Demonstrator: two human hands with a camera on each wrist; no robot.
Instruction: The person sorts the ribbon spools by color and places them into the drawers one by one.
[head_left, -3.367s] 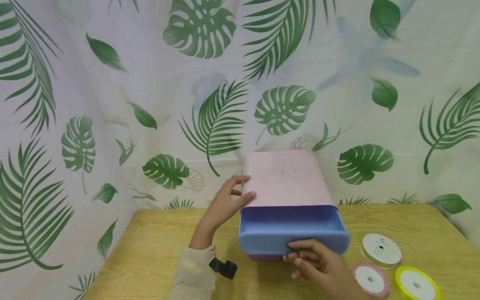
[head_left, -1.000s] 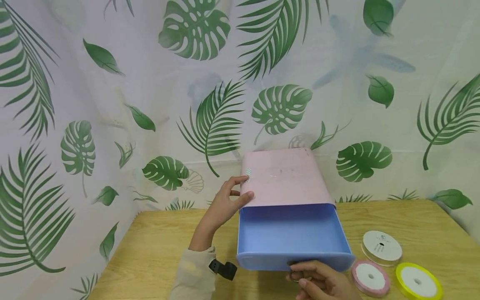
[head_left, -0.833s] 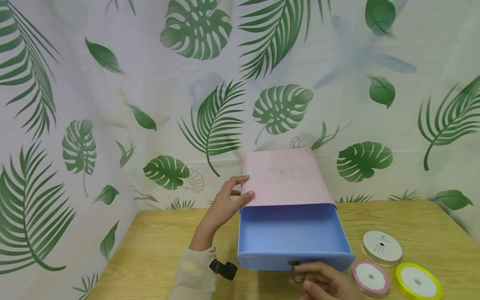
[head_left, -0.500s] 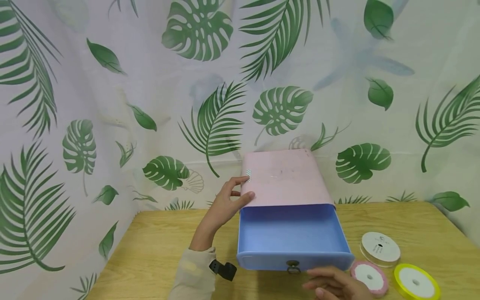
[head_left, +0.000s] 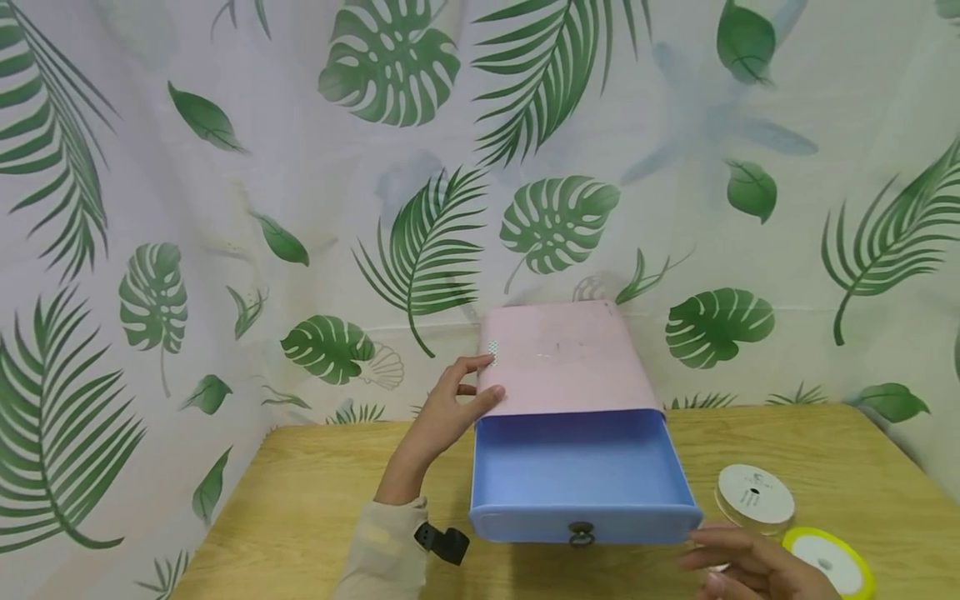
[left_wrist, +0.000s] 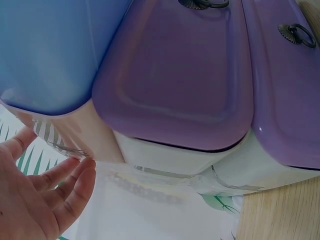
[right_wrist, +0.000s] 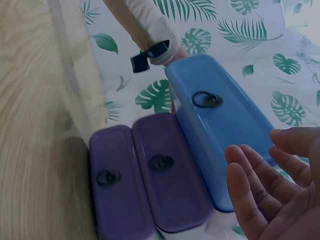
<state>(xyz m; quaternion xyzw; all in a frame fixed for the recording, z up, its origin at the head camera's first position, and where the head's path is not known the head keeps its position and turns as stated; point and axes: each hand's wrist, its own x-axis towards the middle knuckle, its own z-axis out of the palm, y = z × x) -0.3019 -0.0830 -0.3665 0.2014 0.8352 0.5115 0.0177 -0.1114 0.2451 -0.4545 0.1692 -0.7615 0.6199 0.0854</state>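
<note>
The right hand (head_left: 757, 567) has let go of the ring pull (head_left: 581, 533) and drifted right, fingers loose and empty. The blue drawer (head_left: 577, 471), just left of it, stands pulled out. The left hand (head_left: 450, 408) braces the pink cabinet (head_left: 566, 358) with straight fingers; 2 ribbon spools (head_left: 753, 497) lie beside the right hand.

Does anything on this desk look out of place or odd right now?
Only the blue top drawer stands out: it is pulled far out of the pink cabinet, while both purple drawers below sit closed. Nothing looks spilled or damaged.
</note>
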